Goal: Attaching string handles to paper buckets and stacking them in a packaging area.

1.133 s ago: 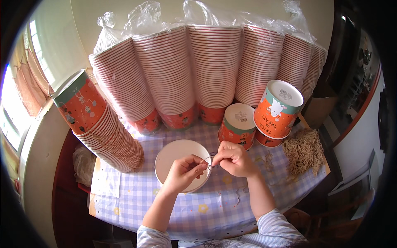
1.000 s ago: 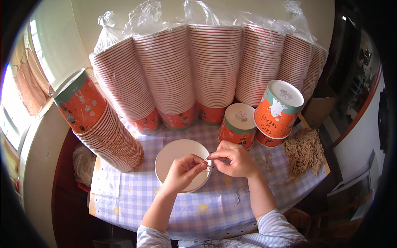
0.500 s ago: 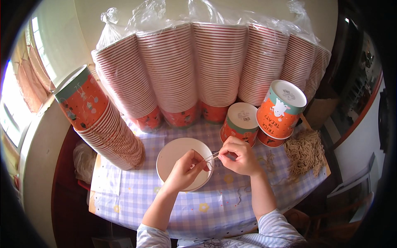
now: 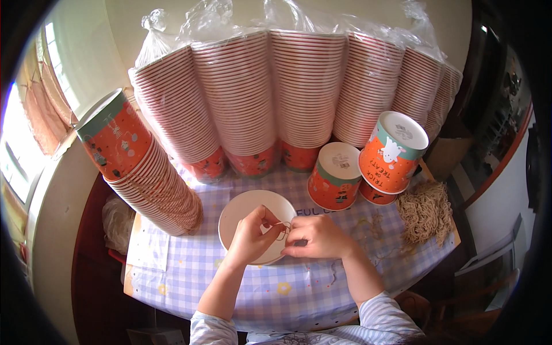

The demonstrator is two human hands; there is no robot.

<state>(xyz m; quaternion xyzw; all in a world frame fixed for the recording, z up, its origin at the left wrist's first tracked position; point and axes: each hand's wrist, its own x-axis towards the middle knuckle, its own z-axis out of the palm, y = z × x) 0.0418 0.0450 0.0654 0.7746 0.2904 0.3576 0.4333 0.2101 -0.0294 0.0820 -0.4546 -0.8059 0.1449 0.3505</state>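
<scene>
Both my hands meet over the right rim of a white round paper bucket (image 4: 236,214), pinching a thin pale cord (image 4: 283,223) between them. My left hand (image 4: 252,236) is closed, thumb and forefinger on the cord above the bucket's white inside. Close against it, my right hand (image 4: 318,237) has its fingers bent at the cord and the rim; its fingertips are partly hidden. The cord makes a small loop between the fingers. Further right lies a heap of tan cords (image 4: 425,213).
Tall nested stacks of paper buckets (image 4: 306,86) in clear plastic bags stand along the back. Another nested stack (image 4: 146,167) leans at the left. Upside-down orange buckets (image 4: 335,183) stand at the right, one pair stacked (image 4: 392,158). A checked cloth (image 4: 241,293) covers the table.
My right hand has come down and left, closer to my left hand at the bucket's rim. The cord, stretched between the hands before, now forms a small loop.
</scene>
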